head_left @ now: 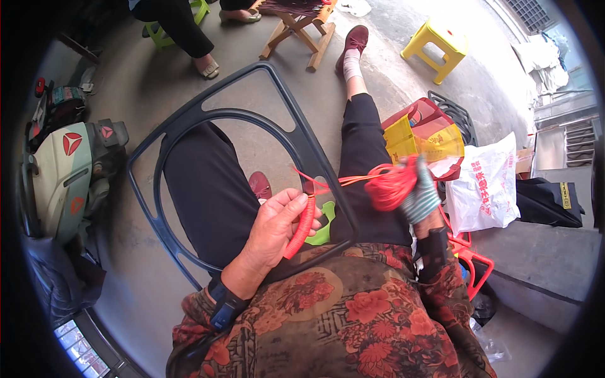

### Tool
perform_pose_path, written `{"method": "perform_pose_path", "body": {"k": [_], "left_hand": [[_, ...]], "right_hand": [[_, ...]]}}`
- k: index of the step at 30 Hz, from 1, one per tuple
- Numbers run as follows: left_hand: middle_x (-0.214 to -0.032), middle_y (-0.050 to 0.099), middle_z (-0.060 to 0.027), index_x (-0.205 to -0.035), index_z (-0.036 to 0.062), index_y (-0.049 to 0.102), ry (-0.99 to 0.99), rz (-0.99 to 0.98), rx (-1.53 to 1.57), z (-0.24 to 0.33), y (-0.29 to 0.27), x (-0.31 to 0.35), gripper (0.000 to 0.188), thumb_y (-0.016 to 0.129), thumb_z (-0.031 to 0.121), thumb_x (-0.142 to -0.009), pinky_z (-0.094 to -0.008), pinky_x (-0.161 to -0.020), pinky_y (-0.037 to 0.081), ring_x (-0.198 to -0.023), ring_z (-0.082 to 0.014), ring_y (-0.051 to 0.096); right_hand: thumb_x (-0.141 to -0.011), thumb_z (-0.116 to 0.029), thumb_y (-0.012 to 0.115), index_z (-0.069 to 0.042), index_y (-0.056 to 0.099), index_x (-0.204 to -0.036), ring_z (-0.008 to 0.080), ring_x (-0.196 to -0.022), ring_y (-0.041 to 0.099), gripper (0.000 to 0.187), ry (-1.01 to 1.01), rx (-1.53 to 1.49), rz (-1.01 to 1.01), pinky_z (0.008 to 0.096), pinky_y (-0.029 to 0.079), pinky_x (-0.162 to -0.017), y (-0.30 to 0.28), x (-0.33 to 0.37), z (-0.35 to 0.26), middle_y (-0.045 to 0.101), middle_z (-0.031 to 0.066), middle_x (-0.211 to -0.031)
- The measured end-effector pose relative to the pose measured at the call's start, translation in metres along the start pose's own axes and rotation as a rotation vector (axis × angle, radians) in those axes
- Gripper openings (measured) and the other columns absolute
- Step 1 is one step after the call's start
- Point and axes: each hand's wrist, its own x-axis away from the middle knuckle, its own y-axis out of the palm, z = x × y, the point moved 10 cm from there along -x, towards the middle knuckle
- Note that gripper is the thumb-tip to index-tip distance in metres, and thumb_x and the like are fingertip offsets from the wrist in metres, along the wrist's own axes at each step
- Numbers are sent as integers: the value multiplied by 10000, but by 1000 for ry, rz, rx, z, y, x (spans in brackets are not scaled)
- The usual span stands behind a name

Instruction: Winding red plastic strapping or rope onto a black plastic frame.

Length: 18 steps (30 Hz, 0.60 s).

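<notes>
A dark plastic frame [302, 126], squarish outside with a large round opening, lies tilted across my lap. Red cord is wound tightly around part of its inner ring, making a ribbed red sleeve [300, 232]. My left hand [272, 222] is bare and closed on that wrapped part, thumb on top near the end of the winding. From there strands of cord run right to a loose bundle of red cord [392, 186]. My right hand [421, 196], in a grey striped glove, is closed around the bundle; it is slightly blurred, and some fingers are hidden behind the cord.
Beside my right leg stand a red and yellow bag [435, 142] and a white plastic bag [484, 186]. A yellow stool [436, 45] is farther off. Another person's legs [179, 28] and a wooden folding stool [297, 34] are ahead. A scooter [66, 170] stands left.
</notes>
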Motion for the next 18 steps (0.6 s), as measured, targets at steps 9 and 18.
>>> {"method": "perform_pose_path", "body": {"k": [9,18], "left_hand": [[-831,643,-142,-970,48,517,53,-25,126,6,5,0,156,519,199,-933,-285,-580,557,-659,-193,653],[-780,645,-131,-915,44,518,5,59,-116,17,3,9,130,566,164,-904,-284,-562,559,-629,-192,654]], "right_hand": [[-852,-369,640,-129,544,-817,98,-466,484,262,-173,262,199,252,429,-418,-115,-16,-120,491,-30,-582],[-737,-227,734,-40,642,-986,163,-840,612,325,-542,1445,-73,282,481,-779,91,10,-40,640,71,-923]]}}
